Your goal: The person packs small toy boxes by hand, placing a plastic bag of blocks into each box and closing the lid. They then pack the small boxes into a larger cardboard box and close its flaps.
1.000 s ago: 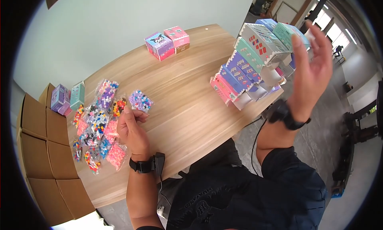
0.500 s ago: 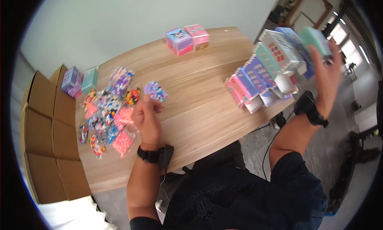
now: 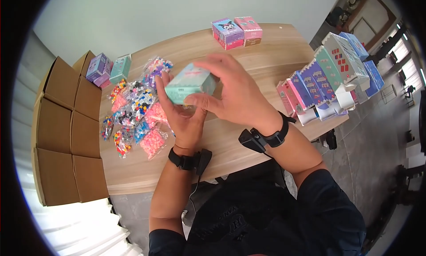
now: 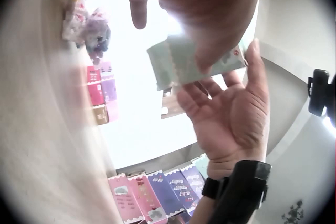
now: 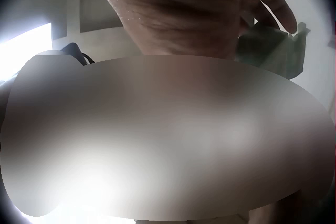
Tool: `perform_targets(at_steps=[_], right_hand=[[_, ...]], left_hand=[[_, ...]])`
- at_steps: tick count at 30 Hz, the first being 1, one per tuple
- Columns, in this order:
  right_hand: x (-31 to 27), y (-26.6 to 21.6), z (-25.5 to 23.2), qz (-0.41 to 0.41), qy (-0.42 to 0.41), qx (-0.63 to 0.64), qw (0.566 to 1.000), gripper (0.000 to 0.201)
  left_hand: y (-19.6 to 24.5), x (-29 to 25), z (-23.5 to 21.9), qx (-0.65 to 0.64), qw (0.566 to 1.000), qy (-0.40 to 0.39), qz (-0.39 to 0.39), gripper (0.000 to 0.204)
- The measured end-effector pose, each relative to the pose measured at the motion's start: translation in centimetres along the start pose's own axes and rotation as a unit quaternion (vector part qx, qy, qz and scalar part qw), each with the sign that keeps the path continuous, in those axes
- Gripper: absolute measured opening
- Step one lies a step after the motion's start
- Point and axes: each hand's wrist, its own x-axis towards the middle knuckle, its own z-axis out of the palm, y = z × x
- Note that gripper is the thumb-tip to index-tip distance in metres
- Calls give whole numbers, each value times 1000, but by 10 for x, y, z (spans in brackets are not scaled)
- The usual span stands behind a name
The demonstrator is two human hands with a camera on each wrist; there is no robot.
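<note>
A mint green box (image 3: pixel 190 85) is held up over the table between both hands. My right hand (image 3: pixel 235 94) grips it, thumb on the near side and fingers over the far side. My left hand (image 3: pixel 184 123) is at the box's left and underside, fingers fairly straight beside it. In the left wrist view the same box (image 4: pixel 163 64) is crossed by the left hand (image 4: pixel 210 3), with the right hand (image 4: pixel 231 121) beneath it. The right wrist view is mostly blurred, with part of the dark green box (image 5: pixel 273 50) at upper right.
Clear bags of coloured small pieces (image 3: pixel 153 143) lie on the table's left, beside brown cartons (image 3: pixel 53 127). Small boxes stand at the back (image 3: pixel 227 32) and the left (image 3: pixel 120 69). At the right edge, a stepped stack of open pastel boxes (image 3: pixel 326 74) leans over the floor.
My right hand has brought the mint green box from the top of the right-hand stack to my left hand. The head view has turned left.
</note>
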Motion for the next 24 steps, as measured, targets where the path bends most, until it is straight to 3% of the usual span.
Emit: perform_targets(at_steps=[1,4,7,9,13,15,16,19,22,24], right_hand=[[0,0,5,26,-33,29,999,65],[3,7,11,-53,-1,60,997,56],[4,12,10,62,-38,176,982,44],[1,17,20,40,-15,179,983,39],[-4,20,28,55,23,274,960,32],[-4,38,36,110,98,223,964,29],[-4,48,39,137,135,196,962,30],[-8,67,38,276,-87,90,953,21],[-17,68,48,293,-204,41,933,19],[-18,65,50,287,-220,51,931,18]], left_hand=[[0,2,-1,-10,1000,5,1,123],[4,6,-5,-49,999,20,4,123],[10,8,-4,-96,995,27,0,120],[15,8,-2,-111,993,34,-22,117],[12,12,-10,-137,985,90,-52,102],[12,17,-17,-205,966,136,-77,95],[6,20,-21,-182,972,131,-66,64],[17,26,-26,-303,933,131,-141,59],[17,29,-28,-356,904,139,-192,61],[17,27,-27,-392,883,142,-217,62]])
